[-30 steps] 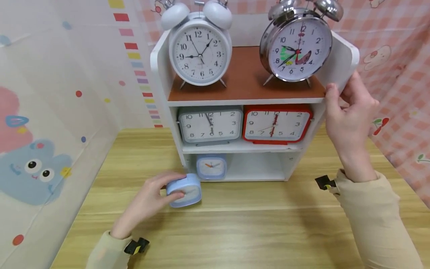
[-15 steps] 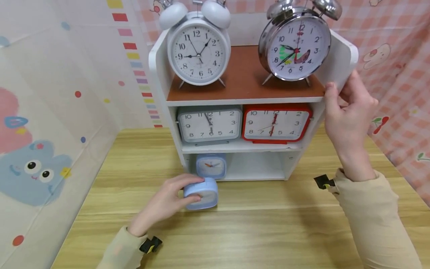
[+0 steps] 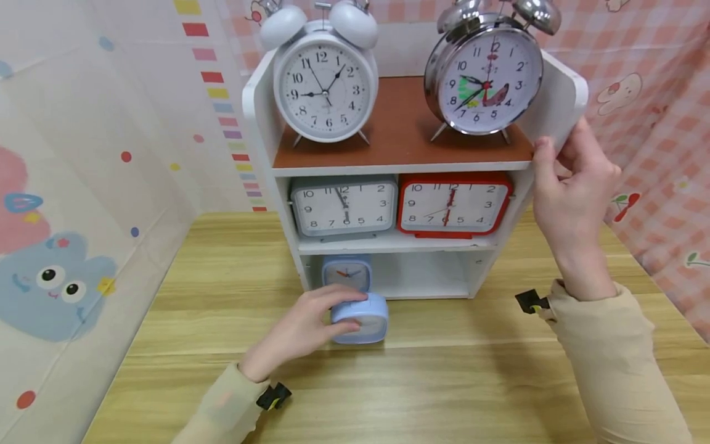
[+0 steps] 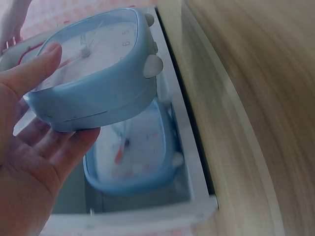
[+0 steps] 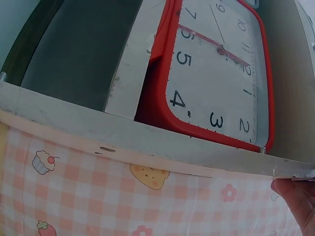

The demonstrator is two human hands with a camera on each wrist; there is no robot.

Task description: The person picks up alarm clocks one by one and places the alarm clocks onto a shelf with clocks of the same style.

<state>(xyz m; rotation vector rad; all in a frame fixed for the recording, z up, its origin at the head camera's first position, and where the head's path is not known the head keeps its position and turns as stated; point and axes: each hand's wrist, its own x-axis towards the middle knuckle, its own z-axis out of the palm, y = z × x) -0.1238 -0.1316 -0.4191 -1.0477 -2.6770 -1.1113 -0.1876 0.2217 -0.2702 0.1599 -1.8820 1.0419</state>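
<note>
A small light-blue alarm clock (image 3: 370, 325) is pinched in my left hand (image 3: 302, 327), thumb across its face and fingers over its top in the head view. In the left wrist view this held clock (image 4: 110, 93) hangs in front of a second blue alarm clock (image 4: 130, 160), which stands at the left of the bottom shelf. My right hand (image 3: 577, 197) grips the right side panel of the white shelf unit (image 3: 477, 243) near its top board. Part of that hand's far fingers is hidden behind the panel.
A white twin-bell clock (image 3: 327, 92) and a silver twin-bell clock (image 3: 488, 80) stand on the brown top shelf (image 3: 402, 123). A grey clock (image 3: 344, 206) and a red clock (image 3: 455, 206) fill the middle shelf. The unit stands on a wooden table (image 3: 444, 382).
My left hand has carried the light-blue clock to the right along the shelf's front, partly covering the second blue clock. The right hand keeps its hold on the side panel.
</note>
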